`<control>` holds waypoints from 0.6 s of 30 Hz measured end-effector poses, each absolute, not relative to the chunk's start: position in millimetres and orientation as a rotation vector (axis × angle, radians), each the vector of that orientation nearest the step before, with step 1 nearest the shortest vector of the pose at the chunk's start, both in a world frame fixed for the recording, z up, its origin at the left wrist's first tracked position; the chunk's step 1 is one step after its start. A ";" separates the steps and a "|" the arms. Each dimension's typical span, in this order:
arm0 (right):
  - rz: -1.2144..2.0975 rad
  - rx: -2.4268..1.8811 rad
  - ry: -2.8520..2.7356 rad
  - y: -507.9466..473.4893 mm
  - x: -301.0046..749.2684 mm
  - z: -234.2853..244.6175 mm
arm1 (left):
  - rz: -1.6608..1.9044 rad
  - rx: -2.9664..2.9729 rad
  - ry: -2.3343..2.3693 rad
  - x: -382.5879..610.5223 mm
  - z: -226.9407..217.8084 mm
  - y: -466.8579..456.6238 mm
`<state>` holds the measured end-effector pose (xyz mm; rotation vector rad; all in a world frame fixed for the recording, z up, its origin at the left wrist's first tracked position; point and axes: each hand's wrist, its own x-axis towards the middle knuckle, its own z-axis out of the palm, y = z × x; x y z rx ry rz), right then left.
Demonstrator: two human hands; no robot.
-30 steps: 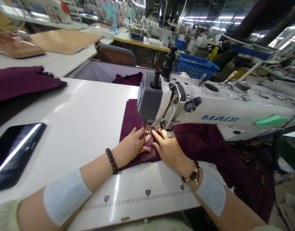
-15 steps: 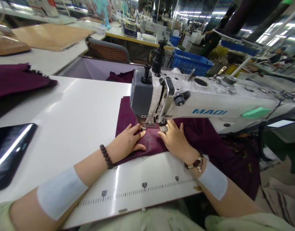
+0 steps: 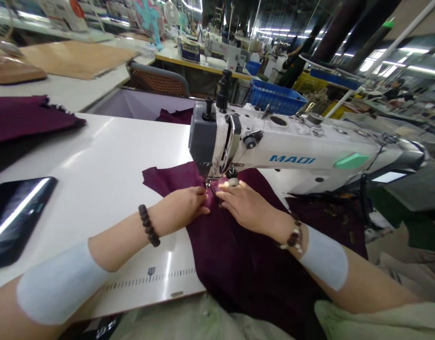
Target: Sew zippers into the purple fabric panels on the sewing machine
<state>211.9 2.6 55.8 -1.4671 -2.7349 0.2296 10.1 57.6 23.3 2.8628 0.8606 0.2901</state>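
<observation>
The needle point of the sewing machine (image 3: 288, 151) is hard to make out, crowded by the metal presser parts and the fingers around it. The maroon cloth (image 3: 245, 250) is partly covered by the machine head and both hands; its lower part runs past the front edge of the tabletop (image 3: 132, 146) and is cut off at the bottom of the view. It also covers the right part of the printed scale (image 3: 149, 278). At the left edge, the phone (image 3: 19, 217) and a second maroon piece (image 3: 29, 115) are cropped. The cloth lies beneath the right hand (image 3: 247, 205), whose fingers are laid out over it just right of the presser parts, thumb a little apart. The left hand (image 3: 183, 205) is curled at the cloth's left side, fingertips near the presser parts; whether it pinches the fabric cannot be told.
</observation>
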 end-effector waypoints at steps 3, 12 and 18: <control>0.136 -1.592 -2.543 13.0 204.5 22.2 | 0.224 2.883 1.028 21.9 18.8 40.1; 0.144 -1.772 -2.396 -1.6 189.3 5.8 | 0.204 2.911 0.887 5.3 0.1 50.5; 0.107 -1.886 -2.332 -6.0 176.0 6.7 | 0.173 2.850 0.817 0.0 2.5 57.6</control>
